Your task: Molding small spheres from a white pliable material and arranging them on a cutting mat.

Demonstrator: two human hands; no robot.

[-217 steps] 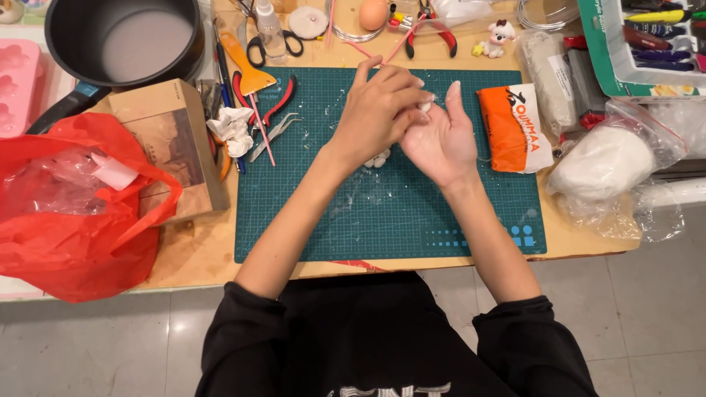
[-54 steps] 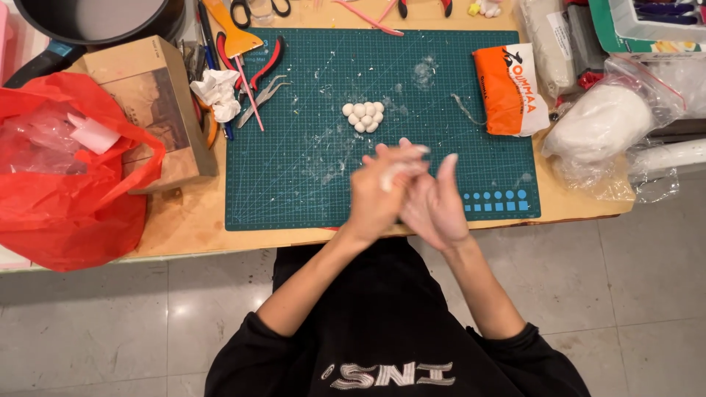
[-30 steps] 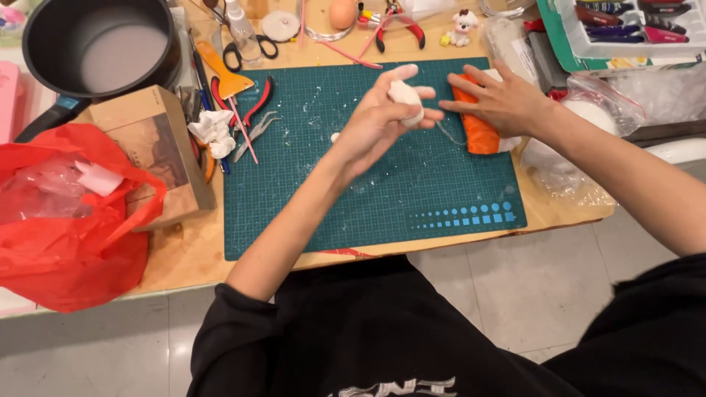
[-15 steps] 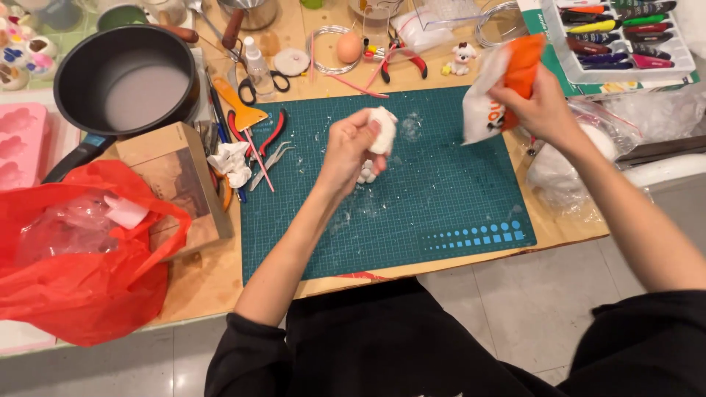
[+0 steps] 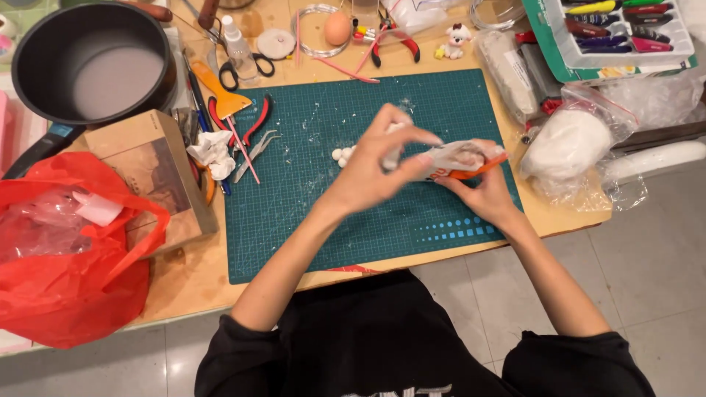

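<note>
Over the green cutting mat (image 5: 309,213), my right hand (image 5: 482,192) holds an orange and white packet (image 5: 463,159) from below. My left hand (image 5: 375,165) reaches over the packet's open end with its fingers pinched on a lump of white clay; the lump is mostly hidden by the fingers. A small cluster of white clay balls (image 5: 343,154) lies on the mat just left of my left hand.
A black pan (image 5: 88,62) and cardboard box (image 5: 154,173) sit at the left, with a red plastic bag (image 5: 66,257) below. Scissors, pliers (image 5: 390,40) and an egg (image 5: 337,28) lie along the back. A bagged white clay lump (image 5: 570,143) and marker tray (image 5: 618,29) are right.
My right hand brought the orange packet down from the upper right to the mat's middle. My left hand moved right with the clay to meet the packet's opening.
</note>
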